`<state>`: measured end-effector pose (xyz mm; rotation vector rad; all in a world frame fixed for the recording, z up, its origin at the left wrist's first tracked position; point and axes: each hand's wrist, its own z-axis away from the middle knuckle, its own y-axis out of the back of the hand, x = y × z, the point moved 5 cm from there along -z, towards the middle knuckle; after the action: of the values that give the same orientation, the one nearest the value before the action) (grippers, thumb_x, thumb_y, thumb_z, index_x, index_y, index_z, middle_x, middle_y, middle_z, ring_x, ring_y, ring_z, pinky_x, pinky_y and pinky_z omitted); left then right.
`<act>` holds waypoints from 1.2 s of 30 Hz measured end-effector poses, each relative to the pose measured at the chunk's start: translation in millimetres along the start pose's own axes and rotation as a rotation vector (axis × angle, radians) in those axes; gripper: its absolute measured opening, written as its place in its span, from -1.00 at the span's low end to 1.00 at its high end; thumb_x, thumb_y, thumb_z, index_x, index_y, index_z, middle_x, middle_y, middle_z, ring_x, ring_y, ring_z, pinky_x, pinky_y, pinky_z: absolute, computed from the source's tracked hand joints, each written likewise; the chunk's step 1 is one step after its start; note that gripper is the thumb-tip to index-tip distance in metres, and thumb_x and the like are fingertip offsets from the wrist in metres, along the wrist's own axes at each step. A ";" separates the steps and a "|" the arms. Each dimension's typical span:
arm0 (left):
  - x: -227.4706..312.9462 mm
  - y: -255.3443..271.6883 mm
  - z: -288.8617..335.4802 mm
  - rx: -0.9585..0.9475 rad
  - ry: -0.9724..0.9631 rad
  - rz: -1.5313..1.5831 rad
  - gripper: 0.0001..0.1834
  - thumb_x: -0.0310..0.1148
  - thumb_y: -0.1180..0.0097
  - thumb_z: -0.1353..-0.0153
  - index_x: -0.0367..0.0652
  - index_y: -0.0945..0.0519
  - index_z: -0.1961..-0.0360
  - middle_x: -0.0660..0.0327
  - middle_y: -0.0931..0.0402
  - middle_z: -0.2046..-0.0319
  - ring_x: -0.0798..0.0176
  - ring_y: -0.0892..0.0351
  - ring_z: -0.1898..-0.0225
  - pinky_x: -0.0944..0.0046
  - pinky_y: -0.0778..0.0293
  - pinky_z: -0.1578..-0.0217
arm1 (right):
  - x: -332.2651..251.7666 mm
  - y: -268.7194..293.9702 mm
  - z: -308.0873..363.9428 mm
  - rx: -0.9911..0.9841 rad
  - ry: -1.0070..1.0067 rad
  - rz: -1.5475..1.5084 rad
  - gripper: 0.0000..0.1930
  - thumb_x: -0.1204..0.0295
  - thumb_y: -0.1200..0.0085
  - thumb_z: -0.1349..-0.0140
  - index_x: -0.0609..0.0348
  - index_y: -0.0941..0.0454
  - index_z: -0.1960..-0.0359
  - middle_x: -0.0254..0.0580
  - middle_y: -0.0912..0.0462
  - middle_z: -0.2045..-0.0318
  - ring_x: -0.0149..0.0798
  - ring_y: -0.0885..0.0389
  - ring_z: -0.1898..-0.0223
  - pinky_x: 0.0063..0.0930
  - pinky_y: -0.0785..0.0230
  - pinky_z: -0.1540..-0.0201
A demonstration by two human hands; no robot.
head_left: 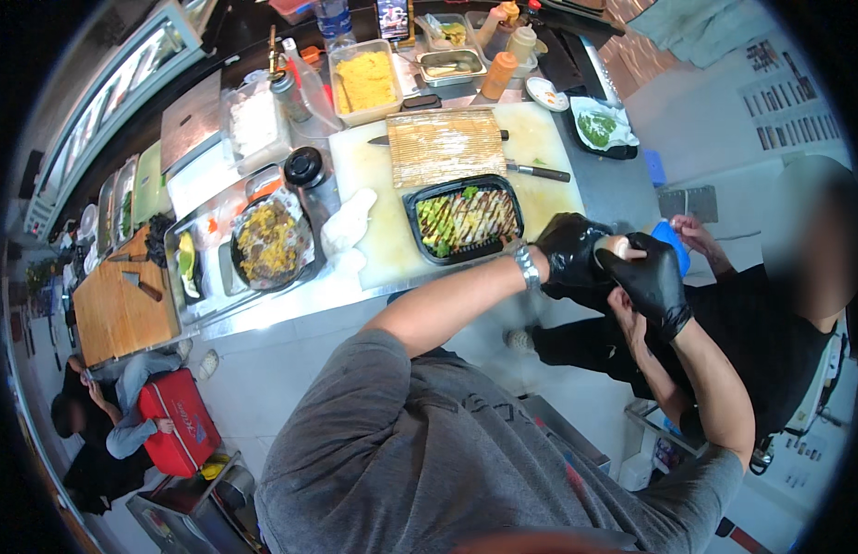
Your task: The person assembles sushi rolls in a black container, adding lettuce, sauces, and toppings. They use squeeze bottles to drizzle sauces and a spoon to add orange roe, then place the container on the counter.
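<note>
A small pale item [616, 245], rounded where it shows, is between the two gloved hands, to the right of the food tray; the gloves cover so much of it that I cannot tell its long axis or which way it points. The right hand [644, 279], in a black glove, has its fingers bent and closed on the pale item. The left hand [577, 247], also black-gloved, is curled just beside it, but whether it grips the item too I cannot tell.

Left of the hands, a black rectangular tray [468, 255] lies with its long side running roughly left to right, holding green pieces and pale food striped with dark and white sauce. It rests on a white cutting board [549, 143], below a bamboo rolling mat [447, 146].

Farther left, a round black bowl [309, 268] contains yellow and dark food. Behind the board, a clear tub [369, 114] holds yellow shreds, and a steel pan [457, 79] has a utensil in it. At the right, a black dish [621, 152] carries green leaves on white paper, and a co-worker's hand [692, 231] is at a blue item [673, 247]
</note>
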<state>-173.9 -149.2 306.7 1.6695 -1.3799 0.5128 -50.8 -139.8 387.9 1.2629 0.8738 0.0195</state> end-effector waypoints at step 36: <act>75.5 280.7 171.2 -0.121 -0.357 -0.090 -0.50 -0.12 -0.27 -0.11 -0.10 -0.57 -0.05 0.13 -0.64 0.12 -0.01 -0.63 0.14 0.07 -0.53 0.09 | -319.7 -138.1 -9.8 0.397 0.208 0.124 -0.55 0.11 -0.45 -0.01 0.20 -0.63 0.23 -0.05 -0.71 0.36 -0.12 -0.70 0.39 -0.30 -0.57 0.25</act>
<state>-449.4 -330.4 377.6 1.7709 -1.5457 0.0770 -336.8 -328.2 451.7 1.7086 1.0077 0.0805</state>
